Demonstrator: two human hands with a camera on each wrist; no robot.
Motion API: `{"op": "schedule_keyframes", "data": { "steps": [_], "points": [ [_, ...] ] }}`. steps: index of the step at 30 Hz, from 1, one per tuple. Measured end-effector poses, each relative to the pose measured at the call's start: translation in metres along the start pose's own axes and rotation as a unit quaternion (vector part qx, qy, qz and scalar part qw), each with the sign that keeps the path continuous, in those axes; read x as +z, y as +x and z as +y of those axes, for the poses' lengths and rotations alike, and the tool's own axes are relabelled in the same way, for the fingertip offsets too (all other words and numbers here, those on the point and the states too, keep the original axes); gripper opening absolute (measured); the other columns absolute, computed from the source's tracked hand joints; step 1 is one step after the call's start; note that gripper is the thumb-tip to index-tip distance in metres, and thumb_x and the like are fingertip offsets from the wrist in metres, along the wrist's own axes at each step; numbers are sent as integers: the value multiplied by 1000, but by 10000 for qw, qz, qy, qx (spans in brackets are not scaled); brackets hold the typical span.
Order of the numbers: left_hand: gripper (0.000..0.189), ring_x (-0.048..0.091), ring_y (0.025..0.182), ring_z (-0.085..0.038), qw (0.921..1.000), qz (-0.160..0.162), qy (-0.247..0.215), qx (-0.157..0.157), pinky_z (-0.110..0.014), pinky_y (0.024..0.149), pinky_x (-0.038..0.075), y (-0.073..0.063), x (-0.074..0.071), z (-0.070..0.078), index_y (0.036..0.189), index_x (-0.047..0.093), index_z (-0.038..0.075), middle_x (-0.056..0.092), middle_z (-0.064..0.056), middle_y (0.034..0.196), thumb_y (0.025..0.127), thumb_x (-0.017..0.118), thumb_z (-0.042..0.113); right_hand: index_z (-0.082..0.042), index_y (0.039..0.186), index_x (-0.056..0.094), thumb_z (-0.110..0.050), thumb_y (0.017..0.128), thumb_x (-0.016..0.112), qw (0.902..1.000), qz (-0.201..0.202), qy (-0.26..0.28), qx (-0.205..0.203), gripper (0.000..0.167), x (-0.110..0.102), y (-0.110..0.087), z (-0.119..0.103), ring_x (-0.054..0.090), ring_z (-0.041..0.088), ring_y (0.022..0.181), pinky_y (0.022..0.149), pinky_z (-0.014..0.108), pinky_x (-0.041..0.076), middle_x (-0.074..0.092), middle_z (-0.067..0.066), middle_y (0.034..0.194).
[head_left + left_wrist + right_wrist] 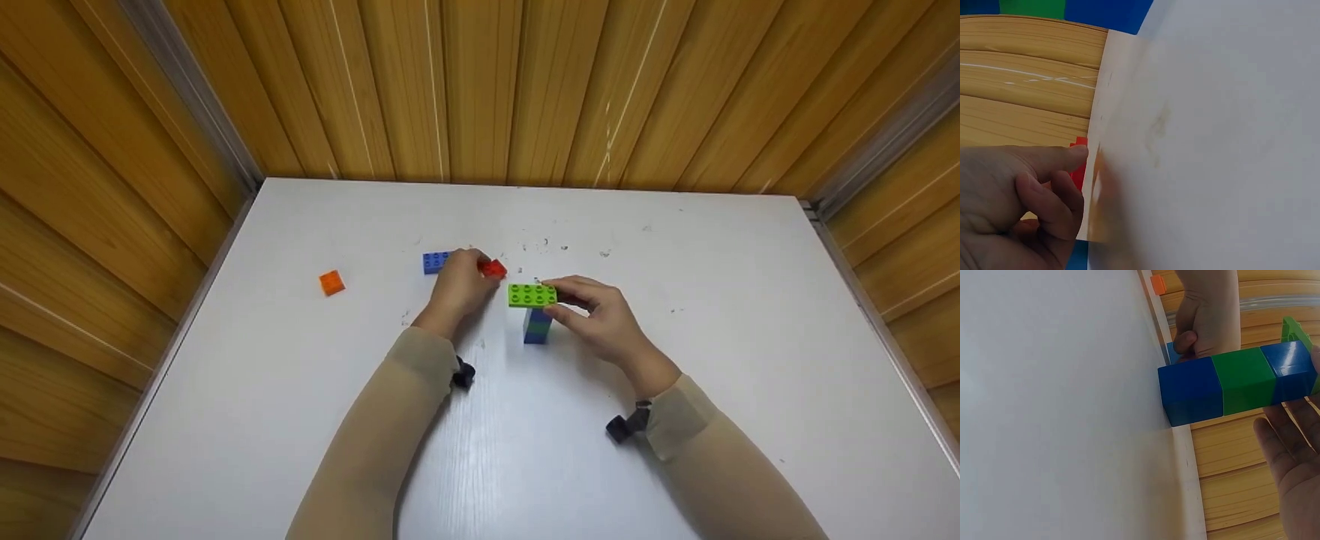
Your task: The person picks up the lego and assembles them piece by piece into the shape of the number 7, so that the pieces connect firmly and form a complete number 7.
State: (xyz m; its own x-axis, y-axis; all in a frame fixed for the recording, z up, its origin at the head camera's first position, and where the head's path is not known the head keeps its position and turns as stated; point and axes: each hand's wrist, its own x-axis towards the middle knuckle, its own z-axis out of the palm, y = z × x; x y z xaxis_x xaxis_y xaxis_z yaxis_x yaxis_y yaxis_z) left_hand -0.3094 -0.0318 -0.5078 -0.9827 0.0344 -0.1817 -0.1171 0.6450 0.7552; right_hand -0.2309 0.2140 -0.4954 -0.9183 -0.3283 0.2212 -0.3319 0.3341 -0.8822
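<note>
A tower of blue and green blocks [536,330] stands upright on the table. Across its top lies a light green brick [529,295] with two rows of studs, reaching out past the tower to the left. My right hand [604,322] pinches the right end of this brick between thumb and fingers. Farther back, my left hand [459,289] grips a small red brick [494,269], which the fingers partly cover in the left wrist view. Just behind the left hand sits a blue brick [434,262], partly hidden by it.
An orange brick [331,283] lies alone on the left part of the white table [247,390]. Wood-patterned panels [480,90] enclose the back and both sides. Small dark marks dot the tabletop behind the tower.
</note>
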Motion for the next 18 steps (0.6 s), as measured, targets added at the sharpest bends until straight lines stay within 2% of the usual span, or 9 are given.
{"op": "schedule_keyframes", "data": {
  "steps": [1,7,14,16,18],
  "points": [
    [38,69,124,-24,10000,-13,-87,21,-42,119,60,-1,-1,0,140,74,4,74,-10,135,105,82,14,-10,140,80,-16,103,85,10000,0,4,-2,38,0,0,0,75,8,124,118,54,60,79,8,139],
    [34,67,113,-24,9982,-5,-541,275,-41,106,63,-10,-11,-3,135,76,7,74,-9,133,103,83,15,-7,140,79,-13,103,85,9999,69,-64,-98,38,-2,1,0,75,6,122,116,51,61,79,12,138],
    [33,62,116,-25,9939,114,-975,501,-42,108,59,-22,-23,-8,131,75,10,73,-7,132,101,84,18,-8,140,80,-13,102,85,10000,76,-40,-8,38,-2,0,-2,75,6,122,117,46,61,79,11,138],
    [34,62,114,-24,9915,158,-1135,612,-39,105,60,-26,-27,-11,131,74,10,72,-8,132,99,84,17,-9,140,80,-14,103,85,10000,51,-28,8,38,-2,-1,-2,75,6,122,117,43,61,79,10,138],
    [35,61,108,-23,9884,155,-1298,770,-34,97,60,-31,-31,-14,130,73,11,71,-7,132,97,84,17,-9,140,80,-15,103,85,10000,18,-13,-2,38,-1,-1,-1,75,7,123,117,42,62,79,10,138]
  ]
}}
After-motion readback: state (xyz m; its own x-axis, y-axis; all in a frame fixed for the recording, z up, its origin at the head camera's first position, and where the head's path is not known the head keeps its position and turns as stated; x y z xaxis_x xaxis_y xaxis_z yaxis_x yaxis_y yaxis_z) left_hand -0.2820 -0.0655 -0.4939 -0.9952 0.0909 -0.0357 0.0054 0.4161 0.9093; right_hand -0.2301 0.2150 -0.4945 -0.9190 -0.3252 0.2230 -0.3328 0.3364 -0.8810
